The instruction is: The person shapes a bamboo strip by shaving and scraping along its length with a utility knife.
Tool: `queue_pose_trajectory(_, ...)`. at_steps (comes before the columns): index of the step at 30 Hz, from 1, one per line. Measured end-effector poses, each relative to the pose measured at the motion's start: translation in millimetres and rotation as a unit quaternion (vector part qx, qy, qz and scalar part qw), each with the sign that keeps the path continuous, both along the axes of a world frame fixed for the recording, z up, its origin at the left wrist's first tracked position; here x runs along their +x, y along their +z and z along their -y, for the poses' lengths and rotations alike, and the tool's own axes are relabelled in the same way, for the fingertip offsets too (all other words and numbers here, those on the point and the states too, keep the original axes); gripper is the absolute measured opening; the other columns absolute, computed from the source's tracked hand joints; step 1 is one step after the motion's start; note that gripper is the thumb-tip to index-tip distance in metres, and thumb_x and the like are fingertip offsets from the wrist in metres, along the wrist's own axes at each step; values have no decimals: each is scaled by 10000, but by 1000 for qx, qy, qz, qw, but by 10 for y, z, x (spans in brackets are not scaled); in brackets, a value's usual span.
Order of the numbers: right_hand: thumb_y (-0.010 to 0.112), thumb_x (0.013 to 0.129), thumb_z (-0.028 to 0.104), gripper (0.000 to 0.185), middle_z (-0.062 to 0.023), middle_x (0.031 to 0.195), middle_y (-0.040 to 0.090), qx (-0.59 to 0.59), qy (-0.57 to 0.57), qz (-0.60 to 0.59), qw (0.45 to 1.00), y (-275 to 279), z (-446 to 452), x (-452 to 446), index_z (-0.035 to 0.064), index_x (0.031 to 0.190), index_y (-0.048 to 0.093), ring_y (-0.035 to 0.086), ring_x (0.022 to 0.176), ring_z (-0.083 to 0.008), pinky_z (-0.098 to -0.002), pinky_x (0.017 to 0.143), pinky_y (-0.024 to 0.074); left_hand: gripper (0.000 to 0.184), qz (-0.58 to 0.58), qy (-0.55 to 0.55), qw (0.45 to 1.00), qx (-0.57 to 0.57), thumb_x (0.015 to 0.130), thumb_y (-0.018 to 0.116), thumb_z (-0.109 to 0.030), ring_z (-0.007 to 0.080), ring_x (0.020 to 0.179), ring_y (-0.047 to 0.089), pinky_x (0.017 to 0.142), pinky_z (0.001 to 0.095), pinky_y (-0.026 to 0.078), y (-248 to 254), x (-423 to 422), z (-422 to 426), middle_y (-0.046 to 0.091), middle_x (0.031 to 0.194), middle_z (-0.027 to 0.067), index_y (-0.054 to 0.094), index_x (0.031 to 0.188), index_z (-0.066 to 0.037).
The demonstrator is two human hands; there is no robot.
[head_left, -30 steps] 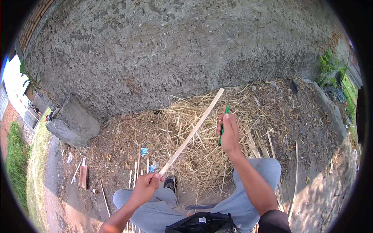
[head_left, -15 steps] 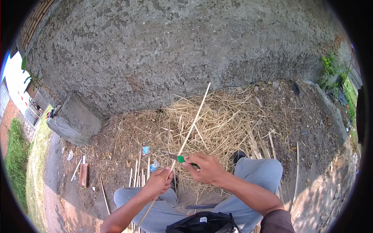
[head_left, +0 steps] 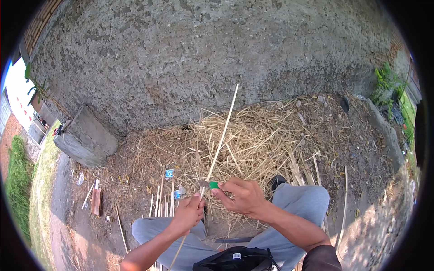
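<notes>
A long pale strip, likely bamboo (head_left: 223, 135), slants up from my lap toward the wall. My left hand (head_left: 189, 212) is closed around its lower part. In my right hand (head_left: 239, 194) is a knife with a green handle (head_left: 214, 184), gripped in closed fingers. The knife's short blade (head_left: 203, 183) meets the strip just above my left fingers. How deep the edge sits in the strip, I cannot tell. Beyond both hands lies a heap of pale shavings (head_left: 253, 140) on the ground.
A rough grey wall (head_left: 203, 54) rises in front. At the left stands a concrete block (head_left: 88, 140), with a reddish-brown piece (head_left: 96, 202) on the ground nearer me. More strips (head_left: 160, 198) lie by my left knee. A black bag (head_left: 235, 259) rests at my waist.
The strip's far end has swung a little left and reaches higher against the wall. My left hand has shifted slightly right, and the knife stays close to it on the strip.
</notes>
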State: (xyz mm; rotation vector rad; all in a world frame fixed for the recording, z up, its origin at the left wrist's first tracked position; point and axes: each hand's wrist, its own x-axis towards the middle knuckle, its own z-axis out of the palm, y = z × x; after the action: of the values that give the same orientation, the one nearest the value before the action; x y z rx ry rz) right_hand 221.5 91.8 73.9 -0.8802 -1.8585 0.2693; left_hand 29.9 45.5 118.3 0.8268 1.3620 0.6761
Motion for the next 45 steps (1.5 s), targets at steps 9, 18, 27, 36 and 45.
queue_pose_trajectory(9,736,844,280,199,-65,753,703,-16,-44,-15,999,-46,-227,128,91,790,705,616,488,-222,-338,387,444,405,-7,-4,1000,-2,1051,376,-366,62,449,297,413,258,249,-152,28,151,346,587,-45,451,766,-88)
queue_pose_trajectory(18,758,831,225,224,-99,708,691,-41,20,-19,999,96,-82,173,29,745,692,632,503,-222,-316,408,446,397,-16,-5,1000,25,1062,361,-333,65,478,312,435,255,265,4,-83,234,358,602,-35,452,777,-71)
queue_pose_trajectory(27,766,815,230,201,-70,726,698,-11,-56,-15,998,180,-280,285,48,758,704,623,496,-215,-310,406,445,428,-132,-49,982,126,1068,327,-331,76,495,346,469,260,333,-182,-78,413,357,581,-34,438,751,-65)
queue_pose_trajectory(36,770,807,228,173,-52,687,676,31,-57,-11,998,-62,-384,164,73,756,712,631,505,-201,-306,410,458,416,-115,-32,990,73,1070,315,-329,76,511,335,487,262,342,-121,-139,512,370,605,-27,437,779,-57)
queue_pose_trajectory(45,760,814,276,223,-72,731,699,-16,-97,-5,995,-146,-607,223,70,753,703,628,509,-225,-337,416,462,455,-132,-37,989,54,1068,340,-368,60,539,330,486,249,327,-186,-229,821,366,618,-26,449,779,-33)
